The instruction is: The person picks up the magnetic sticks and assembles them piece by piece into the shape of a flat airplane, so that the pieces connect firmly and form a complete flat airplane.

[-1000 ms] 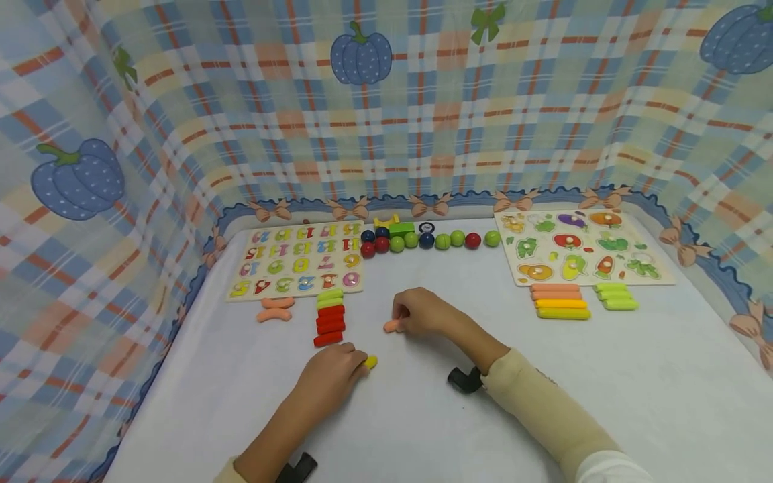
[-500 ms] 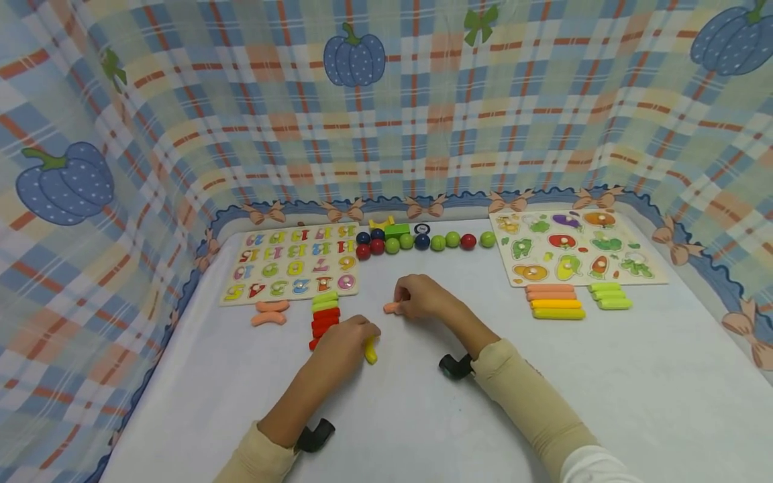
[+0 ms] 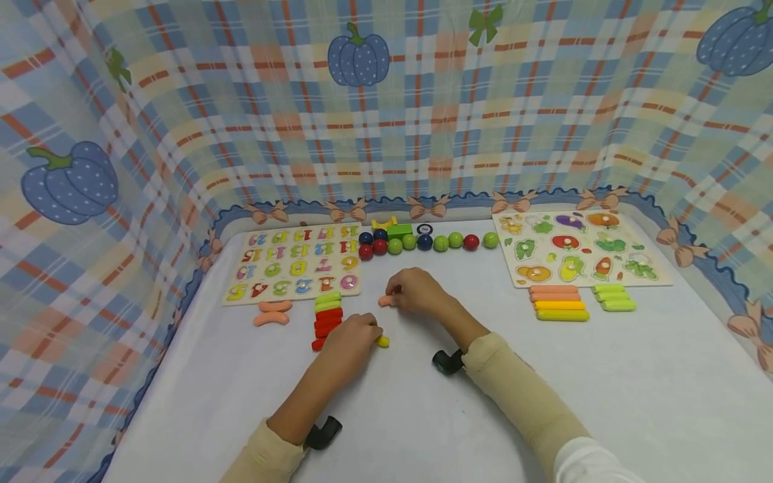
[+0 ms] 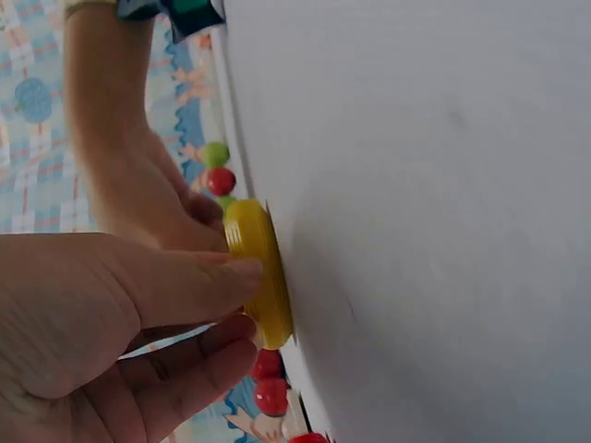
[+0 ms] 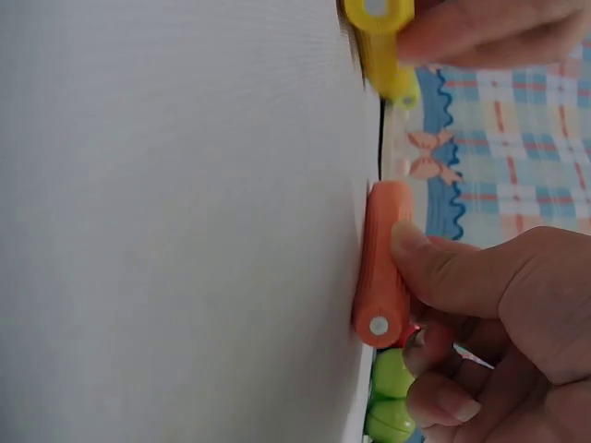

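My left hand (image 3: 353, 335) pinches a yellow, slightly curved toy stick (image 4: 251, 226) between thumb and fingers, low against the white tabletop. Farther back and to the right, my right hand (image 3: 417, 292) grips a salmon-orange stick (image 5: 379, 263) the same way; a white dot marks its end in the right wrist view. Most of the orange stick is hidden by the hand in the head view, only its left end (image 3: 384, 300) showing. Left of my left hand lies a column of red sticks (image 3: 328, 322), the lowest partly covered, with light green ones (image 3: 328, 297) behind.
Two curved salmon pieces (image 3: 273, 318) lie farther left, before a number puzzle board (image 3: 292, 268). Red, green and blue balls (image 3: 425, 243) line the back. At right, a vegetable puzzle board (image 3: 582, 261) has rows of salmon and yellow sticks (image 3: 560, 305) and green sticks (image 3: 613, 297) before it.
My left hand has moved away from me and slightly right with the yellow stick, which has turned along the way. My right hand has slid the orange stick a little farther back.
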Tool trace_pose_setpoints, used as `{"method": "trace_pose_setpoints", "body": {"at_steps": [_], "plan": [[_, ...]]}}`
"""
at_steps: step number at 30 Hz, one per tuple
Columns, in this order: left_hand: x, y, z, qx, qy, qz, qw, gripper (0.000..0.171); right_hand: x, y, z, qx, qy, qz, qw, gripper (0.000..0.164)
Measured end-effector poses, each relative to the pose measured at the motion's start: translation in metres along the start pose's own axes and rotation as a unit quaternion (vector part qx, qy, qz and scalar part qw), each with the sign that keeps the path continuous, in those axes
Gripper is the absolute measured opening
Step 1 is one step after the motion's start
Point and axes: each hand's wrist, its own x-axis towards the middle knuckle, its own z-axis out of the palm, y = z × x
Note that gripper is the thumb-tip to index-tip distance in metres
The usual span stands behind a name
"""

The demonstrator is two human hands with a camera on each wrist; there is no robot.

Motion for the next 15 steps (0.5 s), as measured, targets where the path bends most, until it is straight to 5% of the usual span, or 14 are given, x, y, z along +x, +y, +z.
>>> {"method": "trace_pose_setpoints", "body": {"at_steps": [9, 15], "plan": [[-0.007, 0.022, 0.000, 0.041, -0.070, -0.022, 0.9964, 0.051, 0.014, 0.001, 0.004, 0.031, -0.010, -0.053, 0.998, 0.013], [-0.007, 0.037, 0.003, 0.060, -0.081, -0.051, 0.9936, 0.060, 0.016, 0.007, 0.006, 0.066, -0.018, -0.074, 0.995, 0.010]]}}
